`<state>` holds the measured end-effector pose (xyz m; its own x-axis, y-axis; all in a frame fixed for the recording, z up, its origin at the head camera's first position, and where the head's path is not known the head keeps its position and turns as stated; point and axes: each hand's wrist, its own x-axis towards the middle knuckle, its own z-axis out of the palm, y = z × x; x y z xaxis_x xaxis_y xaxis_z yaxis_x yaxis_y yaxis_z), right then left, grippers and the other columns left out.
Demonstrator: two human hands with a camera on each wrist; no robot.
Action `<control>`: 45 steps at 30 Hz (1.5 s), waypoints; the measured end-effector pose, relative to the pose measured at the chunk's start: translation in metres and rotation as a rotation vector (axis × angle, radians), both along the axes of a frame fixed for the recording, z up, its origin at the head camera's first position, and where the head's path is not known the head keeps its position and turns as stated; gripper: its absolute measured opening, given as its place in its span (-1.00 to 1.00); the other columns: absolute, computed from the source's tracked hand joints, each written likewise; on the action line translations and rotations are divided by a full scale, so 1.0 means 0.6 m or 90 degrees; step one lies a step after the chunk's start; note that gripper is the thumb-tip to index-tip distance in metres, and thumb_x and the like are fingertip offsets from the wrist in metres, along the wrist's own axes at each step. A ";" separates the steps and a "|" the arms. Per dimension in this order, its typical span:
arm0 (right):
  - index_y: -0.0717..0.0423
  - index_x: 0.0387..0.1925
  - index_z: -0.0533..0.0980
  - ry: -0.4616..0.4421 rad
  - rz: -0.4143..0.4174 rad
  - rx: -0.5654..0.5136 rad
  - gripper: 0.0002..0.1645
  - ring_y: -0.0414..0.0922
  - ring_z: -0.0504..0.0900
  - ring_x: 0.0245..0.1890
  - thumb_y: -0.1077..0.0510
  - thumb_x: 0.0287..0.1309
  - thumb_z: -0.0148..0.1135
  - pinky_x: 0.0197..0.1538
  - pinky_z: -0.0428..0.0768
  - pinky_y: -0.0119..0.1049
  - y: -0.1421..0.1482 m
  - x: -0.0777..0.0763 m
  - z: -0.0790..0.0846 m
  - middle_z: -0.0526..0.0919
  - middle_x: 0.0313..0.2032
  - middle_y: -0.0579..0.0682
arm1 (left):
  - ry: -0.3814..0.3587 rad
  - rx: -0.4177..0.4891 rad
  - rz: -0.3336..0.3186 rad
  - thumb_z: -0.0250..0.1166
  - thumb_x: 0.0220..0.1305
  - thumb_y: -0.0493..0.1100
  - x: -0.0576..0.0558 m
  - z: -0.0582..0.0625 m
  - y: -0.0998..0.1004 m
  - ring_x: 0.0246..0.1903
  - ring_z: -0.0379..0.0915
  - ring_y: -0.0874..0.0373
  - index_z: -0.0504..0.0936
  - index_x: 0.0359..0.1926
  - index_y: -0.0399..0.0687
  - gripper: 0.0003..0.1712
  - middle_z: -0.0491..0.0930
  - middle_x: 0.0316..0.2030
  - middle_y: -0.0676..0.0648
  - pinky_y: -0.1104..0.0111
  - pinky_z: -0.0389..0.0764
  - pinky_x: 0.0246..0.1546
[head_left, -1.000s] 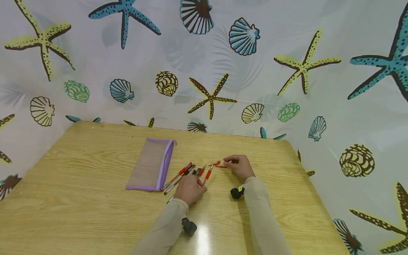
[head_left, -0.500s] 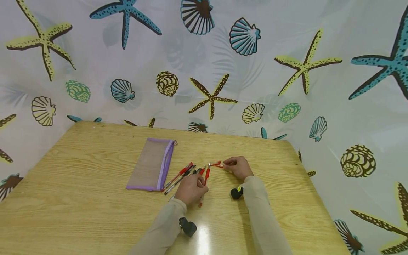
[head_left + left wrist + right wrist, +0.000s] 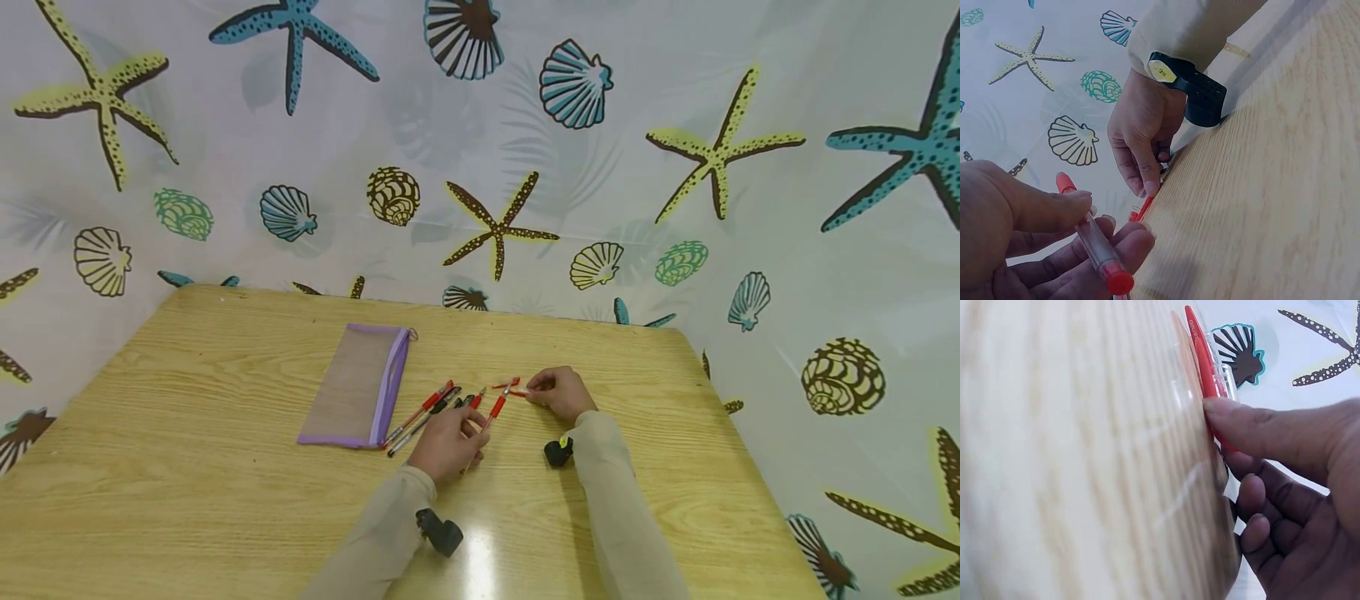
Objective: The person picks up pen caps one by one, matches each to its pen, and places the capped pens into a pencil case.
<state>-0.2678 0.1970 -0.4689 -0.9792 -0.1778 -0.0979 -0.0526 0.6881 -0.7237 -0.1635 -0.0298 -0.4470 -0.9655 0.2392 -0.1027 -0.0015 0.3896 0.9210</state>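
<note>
My left hand [image 3: 446, 443] holds an uncapped red gel pen [image 3: 497, 407] between thumb and fingers, its tip pointing away and to the right. In the left wrist view, the clear barrel [image 3: 1096, 245] of this pen lies across the fingers, its red end towards the camera. My right hand [image 3: 562, 393] pinches a red pen cap [image 3: 1200, 356] between thumb and forefinger, close over the table. The pen's tip overlaps the red caps beside the right fingertips in the head view. Another red cap [image 3: 504, 384] lies just beyond.
Several red and black pens [image 3: 420, 410] lie side by side left of the left hand. A mesh zip pouch with purple edging [image 3: 313, 439] lies flat further left. The wooden table [image 3: 187, 500] meets a curtain printed with shells and starfish [image 3: 337, 150] at its back.
The left hand has swung the pen, its tip first going left and upright, then right towards the right hand's cap. The right hand has taken hold of the cap and shifted slightly.
</note>
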 end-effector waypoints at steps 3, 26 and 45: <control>0.19 -0.26 0.66 0.009 0.012 -0.001 -0.88 -0.15 0.57 -0.36 0.25 0.14 0.35 -0.25 0.54 -0.28 0.004 0.000 -0.002 0.66 -0.34 0.01 | -0.017 0.022 0.003 0.27 0.31 -0.26 0.002 -0.001 0.001 -0.50 0.63 0.09 0.59 -0.09 -0.28 -0.80 0.59 -0.41 -0.10 0.33 0.65 -0.52; 0.28 -0.13 0.64 0.086 0.009 -0.182 -0.75 -0.10 0.63 -0.38 0.23 0.18 0.31 -0.35 0.55 -0.32 0.019 0.026 -0.014 0.71 -0.23 0.13 | -0.022 0.029 0.007 0.28 0.27 -0.31 0.002 -0.010 0.003 -0.60 0.55 0.12 0.62 -0.15 -0.29 -0.85 0.60 -0.41 -0.16 0.30 0.62 -0.55; 0.50 -0.07 0.57 0.087 -0.055 -0.389 -0.57 -0.17 0.61 -0.39 0.21 0.14 0.36 -0.25 0.63 -0.28 0.010 0.054 -0.003 0.70 -0.35 -0.18 | -0.021 0.034 0.014 0.27 0.28 -0.30 0.004 -0.012 0.004 -0.61 0.53 0.11 0.63 -0.16 -0.27 -0.86 0.60 -0.45 -0.17 0.29 0.62 -0.56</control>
<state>-0.2354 0.2032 -0.4709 -0.9888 -0.0821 0.1242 -0.1360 0.1578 -0.9781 -0.1614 -0.0271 -0.4541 -0.9668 0.2237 -0.1231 -0.0410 0.3400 0.9395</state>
